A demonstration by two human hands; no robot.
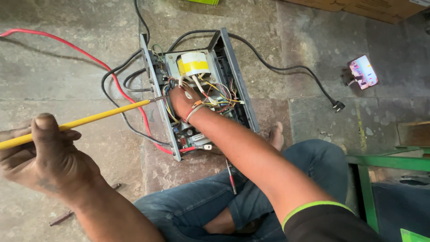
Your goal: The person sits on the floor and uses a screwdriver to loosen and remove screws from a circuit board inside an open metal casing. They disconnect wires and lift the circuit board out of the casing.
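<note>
While left hand [42,154] grips yellow screwdriver [85,120], open metal chassis [197,89], tangled wiring.

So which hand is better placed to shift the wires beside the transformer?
Right, probably. The right hand sits inside the open case among the wires; the left hand is out to the side, gripping the yellow screwdriver.

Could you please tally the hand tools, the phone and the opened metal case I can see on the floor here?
Screwdrivers: 2, the yellow screwdriver in the left hand and a red-handled screwdriver by the knee
Phone: 1, lit phone
Opened metal case: 1, right hand inside
Total: 4
</note>
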